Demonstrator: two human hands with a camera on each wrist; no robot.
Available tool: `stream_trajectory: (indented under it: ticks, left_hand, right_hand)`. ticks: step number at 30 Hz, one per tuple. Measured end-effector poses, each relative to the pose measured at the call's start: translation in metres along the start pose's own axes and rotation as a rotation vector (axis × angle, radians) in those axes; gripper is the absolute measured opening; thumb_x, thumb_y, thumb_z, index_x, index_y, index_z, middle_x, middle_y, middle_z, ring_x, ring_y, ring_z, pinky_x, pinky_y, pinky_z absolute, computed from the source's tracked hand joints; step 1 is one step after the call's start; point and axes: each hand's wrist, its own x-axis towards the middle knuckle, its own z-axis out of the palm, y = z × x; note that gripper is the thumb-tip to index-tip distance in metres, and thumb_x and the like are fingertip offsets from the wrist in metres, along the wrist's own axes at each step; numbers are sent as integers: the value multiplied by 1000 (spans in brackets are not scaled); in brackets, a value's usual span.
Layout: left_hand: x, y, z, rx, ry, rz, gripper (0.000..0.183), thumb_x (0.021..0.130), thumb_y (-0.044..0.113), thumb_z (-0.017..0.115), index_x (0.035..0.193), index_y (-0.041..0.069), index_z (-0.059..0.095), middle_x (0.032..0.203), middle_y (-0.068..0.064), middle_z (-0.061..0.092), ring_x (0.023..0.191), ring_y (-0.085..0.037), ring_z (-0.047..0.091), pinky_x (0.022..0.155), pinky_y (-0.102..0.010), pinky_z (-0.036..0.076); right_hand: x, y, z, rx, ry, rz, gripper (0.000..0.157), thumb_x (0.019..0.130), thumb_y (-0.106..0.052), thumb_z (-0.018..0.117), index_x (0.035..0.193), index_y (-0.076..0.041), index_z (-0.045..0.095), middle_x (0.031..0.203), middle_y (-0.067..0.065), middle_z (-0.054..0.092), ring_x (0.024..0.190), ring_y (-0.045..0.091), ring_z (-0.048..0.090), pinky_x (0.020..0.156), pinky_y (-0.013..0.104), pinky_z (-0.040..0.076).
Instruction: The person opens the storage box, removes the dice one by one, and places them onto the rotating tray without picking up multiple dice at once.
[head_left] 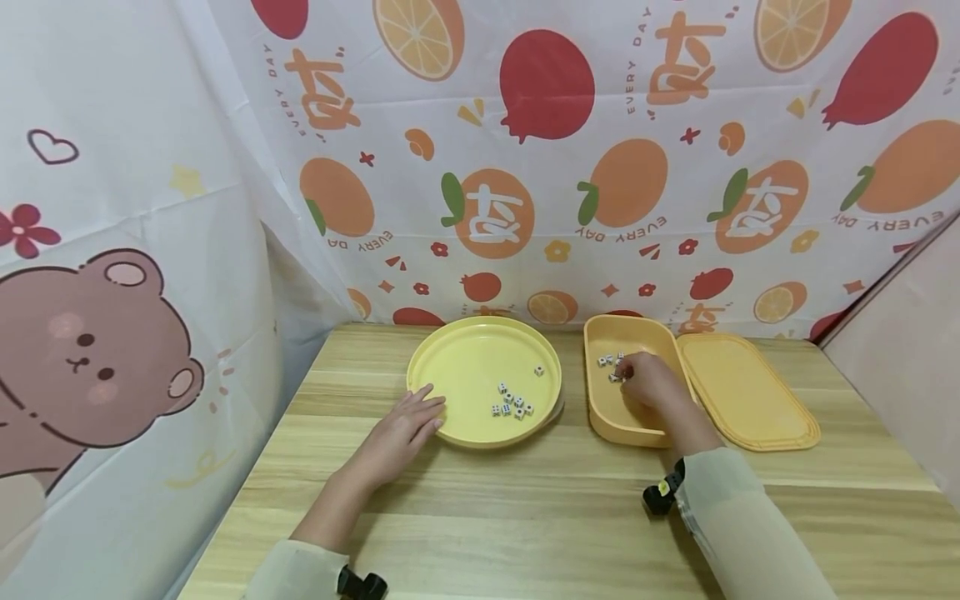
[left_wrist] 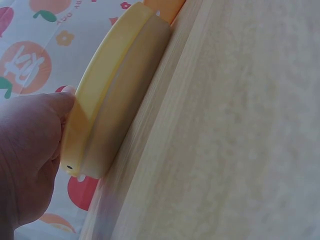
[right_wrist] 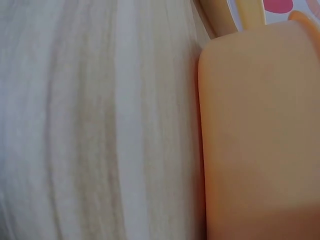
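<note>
At the left edge of a round yellow tray point(head_left: 480, 333), my left hand point(head_left: 401, 429) rests with its fingers lying loosely over the rim. The left wrist view shows this hand point(left_wrist: 35, 145) beside the tray's side wall point(left_wrist: 117, 100). Several small white dice point(head_left: 507, 400) lie in the tray, and one single die point(head_left: 539, 370) sits apart toward the right. My right hand point(head_left: 651, 383) reaches down into an orange rectangular box point(head_left: 611, 425), fingertips bent right at some white dice point(head_left: 604, 361). I cannot tell whether a die is between them.
An orange lid point(head_left: 750, 392) lies flat to the right of the box. The wooden table point(head_left: 495, 517) extends toward me. A fruit-printed cloth point(head_left: 547, 208) hangs right behind the tray and box, and a bear-printed cloth point(head_left: 97, 358) hangs on the left.
</note>
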Motion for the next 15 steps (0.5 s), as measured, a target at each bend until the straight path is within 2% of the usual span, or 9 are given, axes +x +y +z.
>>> stream_trajectory:
  ticks: [5, 8, 11, 15]
  left_hand:
    - [0, 0, 0, -5, 8, -1, 36, 103, 22, 53, 130, 1, 63, 138, -8, 60, 146, -25, 34, 123, -48, 23]
    - [0, 0, 0, -7, 9, -3, 36, 103, 23, 53, 131, 1, 63, 138, -7, 60, 146, -25, 34, 123, -48, 23]
    - [0, 0, 0, -7, 8, -3, 37, 103, 23, 53, 131, 1, 62, 138, -7, 60, 146, -25, 33, 123, -48, 23]
    - [0, 0, 1, -2, 4, -2, 37, 103, 23, 53, 131, 1, 62, 138, -8, 60, 146, -25, 33, 123, -48, 23]
  right_hand:
    - [1, -1, 1, 13, -27, 5, 30, 82, -3, 67, 113, -2, 67, 99, 15, 66, 85, 26, 58, 74, 37, 50]
    - [1, 0, 1, 13, -30, 50, 37, 83, -8, 67, 118, 2, 64, 104, 19, 66, 87, 28, 59, 75, 38, 51]
    - [-1, 0, 0, 8, -18, 101, 33, 83, -14, 68, 112, 3, 66, 105, 19, 65, 85, 28, 57, 73, 36, 50]
    - [-1, 1, 0, 10, -5, 144, 21, 84, -18, 69, 96, -1, 70, 96, 14, 65, 79, 25, 56, 65, 31, 46]
